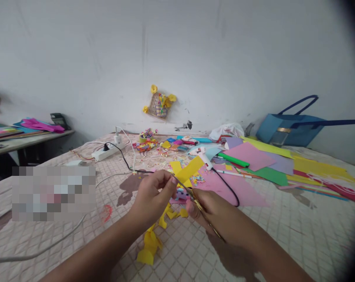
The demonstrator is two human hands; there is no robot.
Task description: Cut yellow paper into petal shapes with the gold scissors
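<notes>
My left hand (154,196) is closed, thumb against fingers, pinching a yellow paper strip (191,169) that slants up to the right. My right hand (221,207) grips a pair of scissors (200,207) with gold-coloured handles. The blades point up and left, touching or very near the strip beside my left fingertips. Whether they are cutting into it I cannot tell. Behind the hands lies a small lilac item with dark spots (181,193), partly hidden. Below and between the hands, curled yellow paper scraps (149,246) are scattered on the tabletop.
A white glue gun (205,158) with a black cord lies beyond my hands. Coloured paper sheets (249,156) spread to the right, before a blue bag (294,129). At the back left is a white power strip (108,152); a grey cable (62,235) crosses the left side.
</notes>
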